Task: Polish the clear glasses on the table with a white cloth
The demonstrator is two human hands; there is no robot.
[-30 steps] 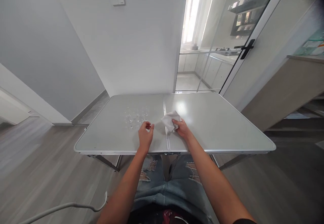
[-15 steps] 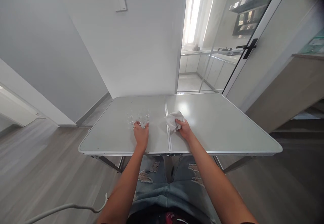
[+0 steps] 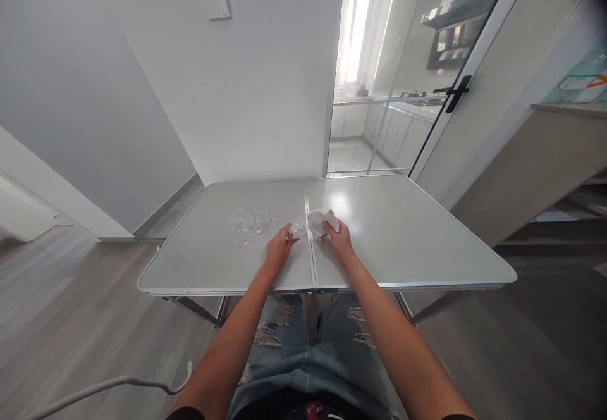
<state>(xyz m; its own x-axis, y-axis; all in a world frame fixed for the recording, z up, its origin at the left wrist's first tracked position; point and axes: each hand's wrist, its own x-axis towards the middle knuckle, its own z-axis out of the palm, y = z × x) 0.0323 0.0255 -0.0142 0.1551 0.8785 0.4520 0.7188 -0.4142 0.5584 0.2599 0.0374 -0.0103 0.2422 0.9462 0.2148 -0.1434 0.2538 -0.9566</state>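
Observation:
My left hand (image 3: pixel 279 247) is closed on a small clear glass (image 3: pixel 298 228), held just left of the table's centre seam. Its exact shape is hard to make out because it is see-through. Close beside it, my right hand (image 3: pixel 340 241) grips a crumpled white cloth (image 3: pixel 317 220), with the thumb on top. Whether cloth and glass touch is not plain. Several more small clear glasses (image 3: pixel 258 220) stand grouped on the left half of the table, behind and left of my left hand.
The pale folding table (image 3: pixel 403 236) has a metal rim and a seam down its middle. Its far edge is near a white wall (image 3: pixel 265 104) and a glazed door (image 3: pixel 374 129). A grey cable (image 3: pixel 118 382) hangs at lower left.
My left hand has lifted a glass from the group and moved it right, towards the cloth. My right hand keeps hold of the cloth; the view has shifted slightly.

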